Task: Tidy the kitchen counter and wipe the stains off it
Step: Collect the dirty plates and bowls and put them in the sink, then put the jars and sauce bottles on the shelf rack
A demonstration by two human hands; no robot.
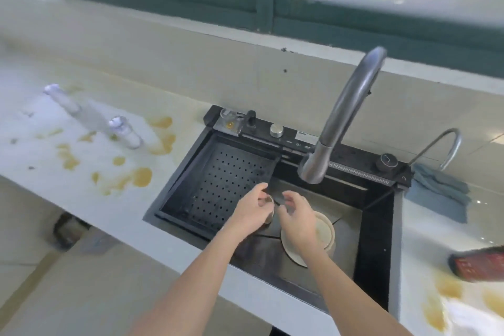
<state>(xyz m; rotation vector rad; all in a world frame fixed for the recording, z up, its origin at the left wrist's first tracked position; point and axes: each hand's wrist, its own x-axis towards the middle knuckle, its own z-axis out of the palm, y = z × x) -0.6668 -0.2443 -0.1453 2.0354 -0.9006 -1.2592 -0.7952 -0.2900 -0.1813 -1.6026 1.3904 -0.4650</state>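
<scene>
Both hands are over the dark sink. My left hand grips a small glass cup just right of the black perforated drain tray. My right hand hovers beside the cup with fingers loosely curled, holding nothing. Under it, beige plates lie stacked in the sink basin. Yellow-brown stains are spread over the white counter left of the sink, and more stains mark the counter at the right. A folded grey-blue cloth lies right of the sink.
A tall grey faucet arches over the sink, with a smaller curved tap behind the cloth. Two clear bottles stand on the left counter. A red and black object lies at the right edge. Window above the backsplash.
</scene>
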